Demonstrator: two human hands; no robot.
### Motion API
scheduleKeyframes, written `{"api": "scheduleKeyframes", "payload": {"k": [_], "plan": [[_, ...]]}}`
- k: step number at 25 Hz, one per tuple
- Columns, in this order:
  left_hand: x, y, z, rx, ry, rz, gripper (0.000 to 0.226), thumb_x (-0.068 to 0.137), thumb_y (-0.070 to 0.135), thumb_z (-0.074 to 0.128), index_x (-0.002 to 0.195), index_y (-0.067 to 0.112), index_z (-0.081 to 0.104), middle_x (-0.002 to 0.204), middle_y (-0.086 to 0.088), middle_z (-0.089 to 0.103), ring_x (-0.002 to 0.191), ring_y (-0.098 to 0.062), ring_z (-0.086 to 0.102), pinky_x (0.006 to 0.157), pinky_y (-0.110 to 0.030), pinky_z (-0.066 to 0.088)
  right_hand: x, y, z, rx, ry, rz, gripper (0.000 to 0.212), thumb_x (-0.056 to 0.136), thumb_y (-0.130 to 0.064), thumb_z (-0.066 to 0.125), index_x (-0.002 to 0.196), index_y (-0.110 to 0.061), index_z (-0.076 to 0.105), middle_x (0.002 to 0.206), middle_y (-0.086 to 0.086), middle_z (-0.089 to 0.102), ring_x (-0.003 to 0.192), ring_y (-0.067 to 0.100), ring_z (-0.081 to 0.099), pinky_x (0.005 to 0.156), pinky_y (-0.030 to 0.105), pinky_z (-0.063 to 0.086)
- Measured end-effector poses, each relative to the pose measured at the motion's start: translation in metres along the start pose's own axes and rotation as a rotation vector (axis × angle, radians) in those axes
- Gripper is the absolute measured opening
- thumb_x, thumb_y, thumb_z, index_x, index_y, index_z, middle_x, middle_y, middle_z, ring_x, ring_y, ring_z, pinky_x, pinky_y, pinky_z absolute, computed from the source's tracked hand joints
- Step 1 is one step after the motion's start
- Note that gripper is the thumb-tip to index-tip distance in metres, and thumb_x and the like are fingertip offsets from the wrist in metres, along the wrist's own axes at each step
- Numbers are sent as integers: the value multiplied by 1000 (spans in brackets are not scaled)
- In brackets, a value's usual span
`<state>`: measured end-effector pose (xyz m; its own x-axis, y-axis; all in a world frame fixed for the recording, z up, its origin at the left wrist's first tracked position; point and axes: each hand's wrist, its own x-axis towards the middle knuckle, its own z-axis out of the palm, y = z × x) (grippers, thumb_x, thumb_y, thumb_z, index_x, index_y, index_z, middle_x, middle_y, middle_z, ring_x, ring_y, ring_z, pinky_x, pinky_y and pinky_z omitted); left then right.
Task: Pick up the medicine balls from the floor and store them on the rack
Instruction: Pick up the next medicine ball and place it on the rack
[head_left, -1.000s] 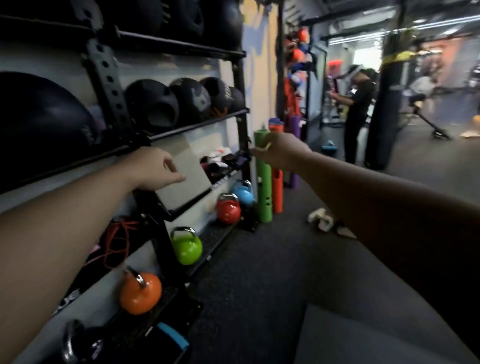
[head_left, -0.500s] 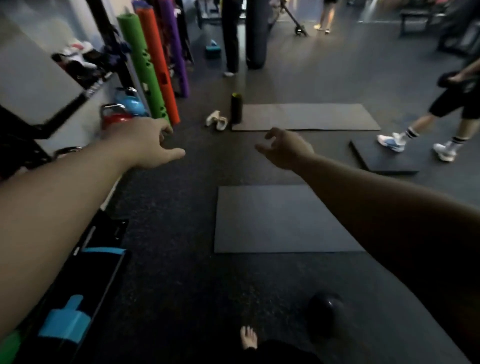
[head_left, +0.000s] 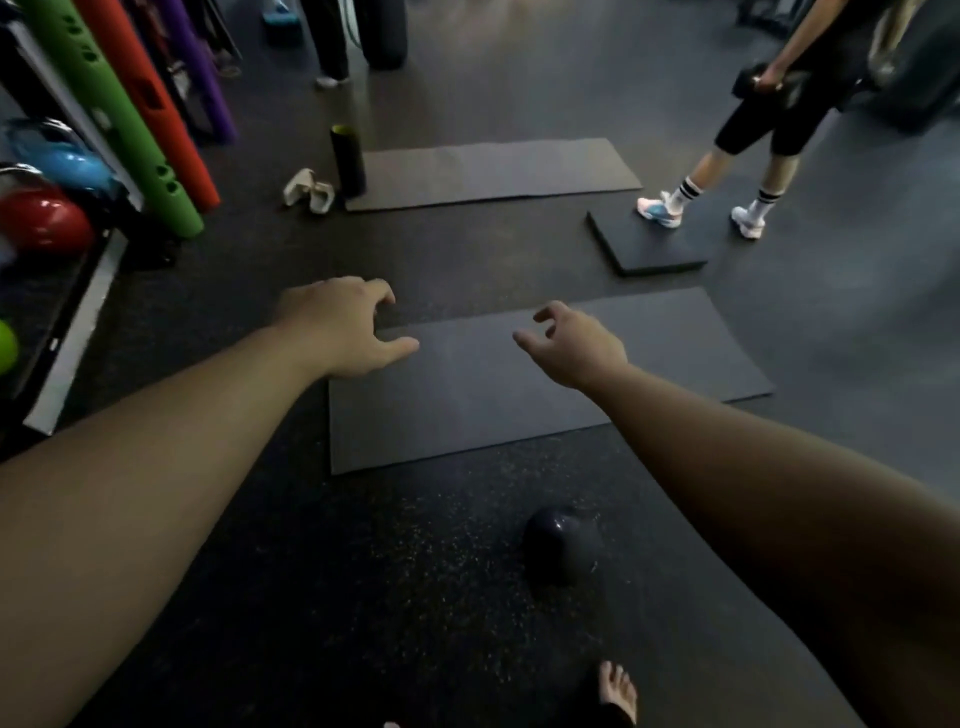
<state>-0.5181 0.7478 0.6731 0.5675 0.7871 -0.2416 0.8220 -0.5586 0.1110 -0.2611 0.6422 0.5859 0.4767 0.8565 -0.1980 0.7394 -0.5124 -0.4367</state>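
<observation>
A dark, shiny medicine ball (head_left: 563, 551) lies on the speckled rubber floor, low in the view, partly hidden by my right forearm. My left hand (head_left: 340, 325) is stretched out ahead, empty, fingers curled and apart. My right hand (head_left: 574, 345) is also held forward with nothing in it, fingers loosely spread. Both hands hover well above and beyond the ball, over a dark floor mat (head_left: 467, 415). Only the base of the rack (head_left: 72, 332) shows at the left edge.
Red (head_left: 44, 221), blue (head_left: 72, 163) and green kettlebells sit on the rack base. Green (head_left: 119, 119), orange and purple tubes lean beside it. A second mat (head_left: 488, 171), a black roller (head_left: 347, 158), white shoes (head_left: 309, 189) and a pad (head_left: 649, 249) lie ahead. A person (head_left: 769, 130) holding a dumbbell walks at right; my bare foot (head_left: 618, 691) is below.
My view has swung from the rack shelves with stored balls down to the floor. Both empty hands stay outstretched and have dropped lower, and the ball on the floor has come into view.
</observation>
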Motion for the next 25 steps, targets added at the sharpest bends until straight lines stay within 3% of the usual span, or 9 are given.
{"api": "scheduleKeyframes", "payload": {"k": [6,11,16,25], "plan": [[73,143,73,-23,-43,9,75,92,80,55,151,33,51,147,2,60,128,-27,62,87,-40,47,40,144,-4,-34,-75,-4,65,97,-71,53,144,-26,57,138,5,68,119,29,68,95,49,58],[138,230,196,-61,-138,-95,76,92,82,54,149,33,52,147,1,61,129,-28,62,90,-42,48,90,249,49,-74,-245,-29,65,96,-73,51,143,-28,57,138,4,68,122,30,67,99,50,56],[198,238,363,-142,-243,-187,81,93,83,48,154,31,50,154,0,55,139,-30,56,102,-45,49,119,354,178,-79,-388,44,68,97,-75,48,145,-27,54,143,6,61,130,34,58,101,52,53],[284,240,751,-308,-441,-318,99,87,92,43,165,29,39,167,-4,43,148,-34,48,113,-51,48,148,526,477,-3,-470,278,91,90,-87,44,161,-32,37,164,7,41,147,39,43,109,57,47]]}}
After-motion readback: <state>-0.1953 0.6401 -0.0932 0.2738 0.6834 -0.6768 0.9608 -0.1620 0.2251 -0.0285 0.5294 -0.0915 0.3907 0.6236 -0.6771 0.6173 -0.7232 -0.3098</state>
